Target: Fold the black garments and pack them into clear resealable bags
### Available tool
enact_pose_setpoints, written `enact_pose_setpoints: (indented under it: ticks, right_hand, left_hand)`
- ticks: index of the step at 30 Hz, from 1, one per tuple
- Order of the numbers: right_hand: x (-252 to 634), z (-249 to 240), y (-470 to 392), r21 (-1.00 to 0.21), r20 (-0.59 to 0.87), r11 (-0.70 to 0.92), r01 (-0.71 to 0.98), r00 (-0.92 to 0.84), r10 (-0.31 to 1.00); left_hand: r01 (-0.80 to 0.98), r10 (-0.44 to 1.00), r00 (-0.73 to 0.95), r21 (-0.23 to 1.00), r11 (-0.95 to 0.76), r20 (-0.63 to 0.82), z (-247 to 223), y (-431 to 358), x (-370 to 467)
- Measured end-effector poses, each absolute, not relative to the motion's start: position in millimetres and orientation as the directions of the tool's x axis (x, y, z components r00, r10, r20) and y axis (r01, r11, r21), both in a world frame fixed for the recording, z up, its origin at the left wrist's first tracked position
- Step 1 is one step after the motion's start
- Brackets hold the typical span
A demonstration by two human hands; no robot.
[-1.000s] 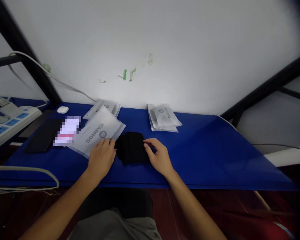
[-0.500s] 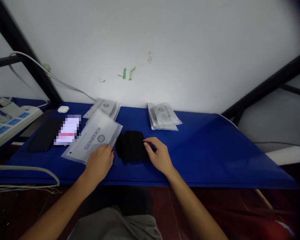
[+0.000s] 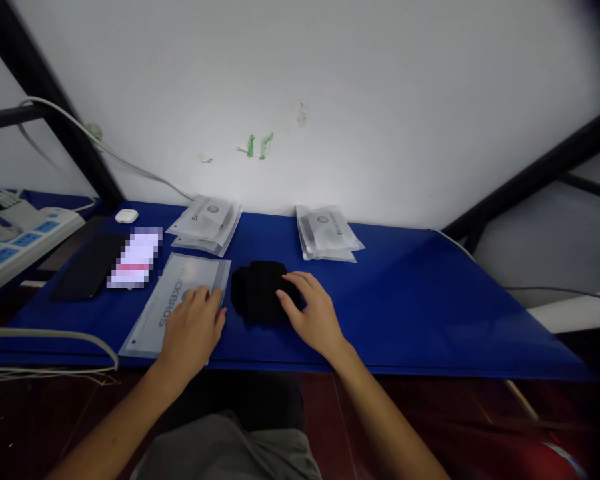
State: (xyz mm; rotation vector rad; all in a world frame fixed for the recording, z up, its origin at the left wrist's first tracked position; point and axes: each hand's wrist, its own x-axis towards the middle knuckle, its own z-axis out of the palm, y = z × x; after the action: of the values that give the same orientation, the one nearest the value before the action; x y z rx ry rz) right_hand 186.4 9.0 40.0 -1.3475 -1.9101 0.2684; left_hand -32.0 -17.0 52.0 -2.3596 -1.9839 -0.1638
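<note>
Two bare hands work side by side at the near edge of a blue table top (image 3: 430, 300). The left hand (image 3: 190, 330) lies flat and unclenched on a frosted, printed plastic pouch (image 3: 173, 303), fingers spread over its right half, pinning it to the surface so it lies smooth and square to the edge. The right hand (image 3: 313, 313) rests on the right side of a folded black fabric item (image 3: 257, 293), fingers curved loosely over it rather than closed around it, which steadies the bundle so it keeps its fold. Fabric and pouch lie just beside each other, a narrow strip of blue between them. Farther back, near the white wall, sit two small stacks of similar pouches (image 3: 205, 220) (image 3: 327, 233). To the left are a phone with a lit screen (image 3: 133, 260), a dark flat pad (image 3: 87, 263), a small white case (image 3: 127, 215) and a white power strip (image 3: 25, 237).
</note>
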Motion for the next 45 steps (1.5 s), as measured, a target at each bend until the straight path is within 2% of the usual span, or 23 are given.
enact_pose_setpoints:
  ticks: [6,19,21,24,27,30,45]
  right_hand:
    - [182.7,37.6,8.9,-0.513,0.343,0.36,0.779,-0.198,0.918]
    - [187.4,32.6,12.5,-0.435,0.225,0.438,0.787,-0.375,0.899]
    - [190.8,35.3,11.0,-0.43,0.244,0.479,0.766,-0.412,0.878]
    - [196.7,39.6,8.7,-0.425,0.292,0.546,0.722,-0.462,0.837]
    - [201.5,40.3,7.5,-0.42,0.306,0.576,0.701,-0.488,0.818]
    - [203.5,34.8,7.0,-0.408,0.301,0.57,0.713,-0.485,0.821]
    - [202.6,16.4,4.0,-0.369,0.287,0.551,0.748,-0.472,0.834]
  left_hand:
    - [0.996,0.99,0.078,0.039,-0.084,0.121,49.6,-19.7,-42.2]
    - [0.996,0.982,0.041,-0.079,-0.027,0.186,53.6,-19.7,-61.7]
    - [0.998,0.962,0.07,-0.024,-0.066,0.265,53.1,-20.0,-53.6]
    - [0.952,0.904,0.213,0.131,-0.278,0.371,48.3,-16.5,-37.4]
    - [0.861,0.865,0.346,0.244,-0.447,0.364,40.5,-7.5,-24.6]
    - [0.815,0.857,0.395,0.306,-0.493,0.33,30.5,2.2,-19.2]
    - [0.786,0.838,0.381,0.341,-0.517,0.392,2.9,6.8,-21.0]
